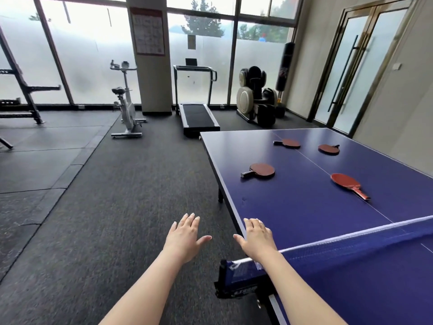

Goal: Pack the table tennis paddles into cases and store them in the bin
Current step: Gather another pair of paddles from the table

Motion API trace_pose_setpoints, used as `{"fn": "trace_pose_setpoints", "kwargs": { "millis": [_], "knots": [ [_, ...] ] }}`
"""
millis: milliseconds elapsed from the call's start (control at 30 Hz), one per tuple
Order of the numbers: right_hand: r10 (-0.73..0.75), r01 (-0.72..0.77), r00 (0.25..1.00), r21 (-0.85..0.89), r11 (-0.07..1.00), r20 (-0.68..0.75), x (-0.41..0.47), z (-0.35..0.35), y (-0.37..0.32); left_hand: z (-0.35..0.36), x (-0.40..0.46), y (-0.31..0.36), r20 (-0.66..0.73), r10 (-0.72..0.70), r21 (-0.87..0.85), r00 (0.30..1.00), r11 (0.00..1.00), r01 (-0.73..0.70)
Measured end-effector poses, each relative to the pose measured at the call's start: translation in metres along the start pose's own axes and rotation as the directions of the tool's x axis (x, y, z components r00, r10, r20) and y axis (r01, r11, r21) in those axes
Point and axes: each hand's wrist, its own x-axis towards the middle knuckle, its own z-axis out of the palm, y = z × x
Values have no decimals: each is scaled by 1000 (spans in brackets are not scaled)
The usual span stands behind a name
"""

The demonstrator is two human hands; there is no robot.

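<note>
Several red-faced paddles lie flat on the blue table tennis table [304, 207]. The nearest left paddle [260, 170] has a dark handle pointing left. A brighter red paddle [348, 182] lies to its right, handle toward me. Two more rest farther back, one paddle [289, 143] on the left and another paddle [328, 149] on the right. My left hand [186, 236] hovers open over the floor beside the table. My right hand [256, 235] is open over the table's near edge by the net. No cases or bin are in view.
The blue net [351, 245] with its black clamp [236, 282] crosses the table at my right forearm. Behind stand a treadmill [198, 116], an exercise bike [126, 106], a massage chair [256, 97], a punching bag [284, 66] and a rack [23, 99]. Dark floor mats spread left.
</note>
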Motion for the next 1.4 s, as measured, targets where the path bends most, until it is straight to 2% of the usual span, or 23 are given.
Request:
{"fn": "trace_pose_setpoints", "kwargs": {
  "millis": [200, 300, 500, 733, 1033, 1200, 1400],
  "knots": [
    [98, -98, 995, 38, 994, -10, 75, 14, -42, -17, 92, -75, -5, 83, 7, 997, 997, -83],
    [203, -204, 979, 62, 977, 27, 99, 29, -53, -23, 138, -106, 24, 147, 26, 989, 989, -147],
    [381, -387, 921, 93, 917, 79, 137, 33, -44, -21, 218, -117, 81, 271, 29, 959, 961, -274],
    [514, -516, 856, 104, 850, 42, 198, 23, -3, -14, 316, -70, 101, 443, 50, 891, 892, -449],
    [634, -623, 773, 177, 762, -9, 266, 2, 60, -19, 428, 10, 147, 576, 104, 804, 799, -592],
    [710, -695, 704, 186, 694, -18, 277, -7, 91, -16, 463, 60, 170, 666, 86, 726, 724, -684],
    [791, -769, 611, 208, 605, -40, 292, -13, 132, -4, 507, 122, 236, 763, 37, 602, 611, -790]
  ]
}}
